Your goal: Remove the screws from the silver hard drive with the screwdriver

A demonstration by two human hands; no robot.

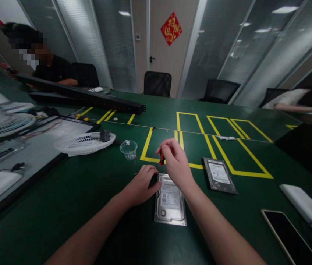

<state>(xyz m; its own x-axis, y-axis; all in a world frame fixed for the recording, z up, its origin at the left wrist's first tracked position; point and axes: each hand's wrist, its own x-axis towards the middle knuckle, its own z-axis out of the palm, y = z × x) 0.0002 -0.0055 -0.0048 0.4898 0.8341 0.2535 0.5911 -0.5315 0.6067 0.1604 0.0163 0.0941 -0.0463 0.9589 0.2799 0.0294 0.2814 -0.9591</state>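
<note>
Head view: the right hand, fingers curled, pinches a screwdriver over the far end of the drive; the left hand, half open, touches its left edge. Flat on the table, the drive looks rigid, fairly heavy, slick; best held by its sides.

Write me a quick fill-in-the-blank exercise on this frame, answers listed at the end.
1. The person's right hand holds a small tool coloured black and ____.
2. From the wearer's view, the second hard drive lies to the ____ of the hard drive at the left hand.
3. The lines marked on the green table are ____.
4. The diamond-shaped sign has a ____ background.

Missing words: orange; right; yellow; red.
</note>
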